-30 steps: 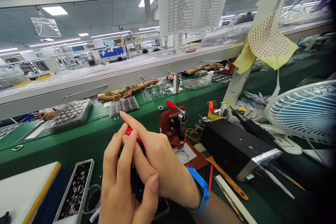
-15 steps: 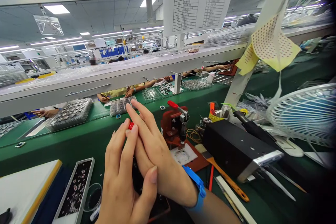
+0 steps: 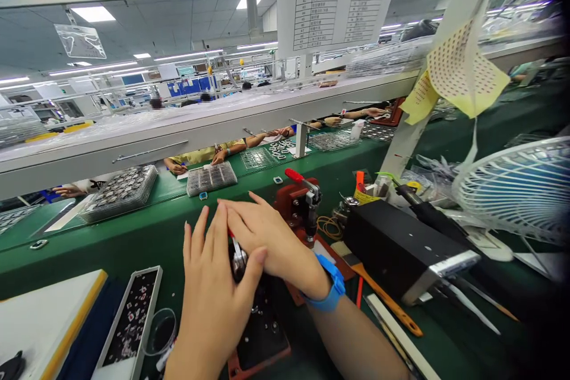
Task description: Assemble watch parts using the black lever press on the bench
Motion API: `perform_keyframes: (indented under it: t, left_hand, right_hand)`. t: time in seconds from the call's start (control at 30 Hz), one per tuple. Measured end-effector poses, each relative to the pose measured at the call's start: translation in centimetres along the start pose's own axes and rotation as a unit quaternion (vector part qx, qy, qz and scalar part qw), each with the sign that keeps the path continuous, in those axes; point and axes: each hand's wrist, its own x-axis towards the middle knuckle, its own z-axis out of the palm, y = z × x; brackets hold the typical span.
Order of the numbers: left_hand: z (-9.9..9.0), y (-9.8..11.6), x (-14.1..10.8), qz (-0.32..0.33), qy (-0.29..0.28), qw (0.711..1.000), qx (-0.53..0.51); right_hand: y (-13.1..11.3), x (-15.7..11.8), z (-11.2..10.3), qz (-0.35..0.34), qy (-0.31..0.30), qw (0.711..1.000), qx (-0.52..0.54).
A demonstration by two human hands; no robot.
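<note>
In front of me stands a toggle clamp press, its metal lever (image 3: 239, 258) showing between my hands and its dark base (image 3: 262, 332) below them. My right hand (image 3: 271, 237), with a blue wristband (image 3: 332, 285), is bent over the lever's red handle (image 3: 230, 233), which is mostly hidden. My left hand (image 3: 214, 285) lies against the handle's left side with its fingers stretched out and thumb apart. The fingertips of both hands meet near the handle's top. A second toggle clamp press (image 3: 300, 205) with a red handle stands just behind my right hand.
To the left are a narrow tray (image 3: 129, 320) of small parts, a clear cup (image 3: 159, 332) and a white foam block (image 3: 48, 320). On the right lie a brush (image 3: 387, 297), a black box (image 3: 405, 249) and a fan (image 3: 516, 190). Co-workers' hands (image 3: 218, 157) work beyond the rail.
Both hands have come lower, with my right fingers bending down over the handle. More of the lever and the press base now shows. My left fingers have straightened.
</note>
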Motion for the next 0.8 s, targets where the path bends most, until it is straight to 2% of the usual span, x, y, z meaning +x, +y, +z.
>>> perform_keyframes:
  t: [0.1, 0.3, 0.4, 0.5, 0.6, 0.7, 0.8]
  left_hand:
    - [0.6, -0.3, -0.1, -0.025, -0.024, 0.999, 0.018]
    - [-0.1, -0.1, 0.0, -0.011, -0.027, 1.000, 0.008]
    - [-0.7, 0.2, 0.1, 0.016, -0.003, 1.000, -0.010]
    - [-1.4, 0.9, 0.1, 0.060, 0.043, 0.997, -0.035]
    - [-1.8, 1.2, 0.0, 0.092, 0.075, 0.992, -0.048]
    - [-1.1, 0.4, 0.1, 0.058, 0.057, 0.996, -0.033]
    - [0.1, -0.8, 0.3, 0.003, 0.021, 0.999, -0.026]
  right_hand:
    - [1.0, 0.3, 0.4, 0.034, -0.026, 0.999, -0.025]
    - [0.6, 0.5, 0.7, 0.033, -0.013, 0.999, -0.012]
    - [-0.5, 0.3, 0.5, 0.009, 0.051, 0.998, 0.036]
    - [-2.0, -0.4, 0.1, -0.037, 0.136, 0.984, 0.111]
    - [-2.7, -0.9, -0.3, -0.073, 0.170, 0.973, 0.140]
    - [-1.9, -0.6, -0.3, -0.048, 0.135, 0.987, 0.072]
    - [-0.4, 0.1, -0.1, 0.040, 0.032, 0.999, 0.003]
